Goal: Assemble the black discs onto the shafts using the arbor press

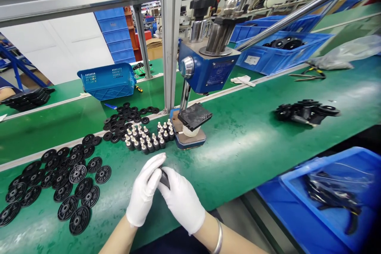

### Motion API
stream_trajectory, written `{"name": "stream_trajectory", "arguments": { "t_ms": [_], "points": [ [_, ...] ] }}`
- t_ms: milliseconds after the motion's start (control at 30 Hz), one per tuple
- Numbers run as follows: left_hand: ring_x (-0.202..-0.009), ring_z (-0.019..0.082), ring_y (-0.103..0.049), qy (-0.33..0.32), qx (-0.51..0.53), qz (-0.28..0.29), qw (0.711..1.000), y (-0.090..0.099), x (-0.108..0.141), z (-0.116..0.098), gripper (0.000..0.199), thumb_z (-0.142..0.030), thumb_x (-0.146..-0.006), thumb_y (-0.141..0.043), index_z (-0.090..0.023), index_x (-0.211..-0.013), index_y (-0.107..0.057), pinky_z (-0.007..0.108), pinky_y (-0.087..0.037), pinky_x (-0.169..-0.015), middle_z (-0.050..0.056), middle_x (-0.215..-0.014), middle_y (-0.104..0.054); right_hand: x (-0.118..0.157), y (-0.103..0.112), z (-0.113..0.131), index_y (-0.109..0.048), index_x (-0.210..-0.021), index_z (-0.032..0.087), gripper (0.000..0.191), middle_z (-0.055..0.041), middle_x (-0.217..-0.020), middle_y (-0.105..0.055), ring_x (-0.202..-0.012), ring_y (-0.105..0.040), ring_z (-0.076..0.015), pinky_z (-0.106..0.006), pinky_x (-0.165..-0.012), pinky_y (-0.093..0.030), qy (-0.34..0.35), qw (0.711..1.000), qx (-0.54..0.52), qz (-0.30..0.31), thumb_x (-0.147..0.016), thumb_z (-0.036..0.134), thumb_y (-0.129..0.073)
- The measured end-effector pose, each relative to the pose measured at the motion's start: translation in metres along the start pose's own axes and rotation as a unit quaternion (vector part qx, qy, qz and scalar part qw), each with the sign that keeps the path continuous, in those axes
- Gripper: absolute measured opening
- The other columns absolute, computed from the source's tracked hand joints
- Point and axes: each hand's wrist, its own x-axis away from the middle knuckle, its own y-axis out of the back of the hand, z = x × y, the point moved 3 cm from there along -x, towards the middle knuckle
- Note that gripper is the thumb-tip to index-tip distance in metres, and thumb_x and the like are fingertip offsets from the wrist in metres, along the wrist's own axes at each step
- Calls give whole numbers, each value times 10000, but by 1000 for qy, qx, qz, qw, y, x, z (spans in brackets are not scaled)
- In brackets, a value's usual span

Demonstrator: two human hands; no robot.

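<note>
My left hand (pixel 145 190) and my right hand (pixel 180 198), both in white gloves, come together over the near edge of the green bench. Between them they grip a small black part (pixel 164 178), mostly covered by the fingers, so its kind cannot be made out. Just beyond stand several black parts with white pins (pixel 150 141), upright in rows. A blue hand press (pixel 205 69) rises behind them, with a black plate (pixel 195 116) on its base. On the left lie many black spoked discs (pixel 80 219), some overlapping.
Small black rings (pixel 120 127) lie behind the pinned parts, near a blue basket (pixel 108 83). A metal post (pixel 170 39) and the press lever (pixel 297 12) cross the space. Black assemblies (pixel 306 112) lie at right. Blue bins (pixel 285 55) stand behind, another bin (pixel 297 202) at lower right.
</note>
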Motion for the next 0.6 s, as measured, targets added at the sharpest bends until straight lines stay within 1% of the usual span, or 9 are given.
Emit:
{"name": "stream_trajectory", "arguments": {
  "t_ms": [67, 133, 200, 300, 367, 433, 467, 533, 600],
  "points": [
    [-1342, 238, -406, 5, 5, -14, 1000, 10, -3, 9, 368, -360, -879, -594, -280, -1237, -624, 347, -261, -1169, 13, -1414, -503, -1, 5, 0, -557, -1051, 198, 207, -39, -967, -661, -883, -621, -196, -293, -776, -461, -23, 996, -91, -2, -940, 364, -501],
    [-1358, 244, -389, 26, 19, -76, 997, 31, -7, 26, 478, -303, -837, -647, -301, -1306, -554, 377, -244, -1175, 4, -1453, -459, -3, 14, -3, -544, -1028, 194, 243, -36, -949, -656, -867, -613, -185, -276, -739, -470, -55, 984, -168, -21, -932, 411, -493],
    [-1359, 256, -389, 53, 26, -158, 986, 56, -8, 44, 539, -240, -784, -678, -300, -1303, -548, 410, -224, -1178, 8, -1445, -470, -4, 22, -6, -537, -1015, 190, 281, -30, -891, -647, -817, -600, -181, -270, -694, -464, -71, 978, -190, -42, -912, 449, -502],
    [-1359, 253, -390, 35, 34, -177, 983, 75, -8, 46, 529, -217, -806, -634, -289, -1320, -531, 404, -228, -1177, 15, -1443, -472, -7, 26, -8, -535, -995, 190, 287, -4, -766, -605, -696, -559, -157, -257, -630, -442, -74, 980, -180, -36, -901, 459, -503],
    [-1364, 245, -380, 8, 17, -165, 986, 70, -5, 29, 489, -245, -842, -616, -295, -1321, -534, 389, -216, -1183, 10, -1445, -468, -8, 23, -8, -528, -978, 190, 287, 10, -710, -568, -628, -520, -141, -249, -593, -425, -80, 981, -177, -27, -909, 464, -479],
    [-1377, 241, -354, -17, -3, -145, 989, 55, -1, 5, 418, -260, -837, -644, -292, -1252, -606, 367, -158, -1197, 7, -1431, -482, -8, 15, -9, -519, -969, 190, 299, 20, -684, -535, -586, -481, -130, -242, -561, -406, -82, 979, -186, -4, -919, 478, -457],
    [-1381, 244, -344, -31, 1, -117, 993, 44, 0, -7, 382, -248, -815, -674, -288, -1195, -652, 358, -136, -1201, 10, -1419, -496, -6, 11, -9, -515, -970, 190, 303, 25, -677, -520, -574, -464, -126, -239, -551, -397, -78, 978, -193, 14, -921, 483, -457],
    [-1352, 271, -385, -54, 33, -26, 998, 21, 1, -23, 317, -214, -759, -731, -283, -1069, -723, 375, -166, -1193, 37, -1356, -557, -3, 3, -13, -500, -1016, 190, 319, 25, -695, -514, -567, -441, -125, -240, -538, -388, -64, 975, -209, 48, -920, 492, -464],
    [-1307, 297, -439, -70, 39, 53, 995, 3, 2, -30, 282, -198, -764, -720, -279, -1033, -740, 414, -216, -1175, 70, -1303, -597, 1, -2, -20, -469, -1101, 188, 361, 5, -766, -544, -583, -441, -130, -249, -553, -401, -53, 972, -222, 64, -921, 500, -454]
  ]
}}
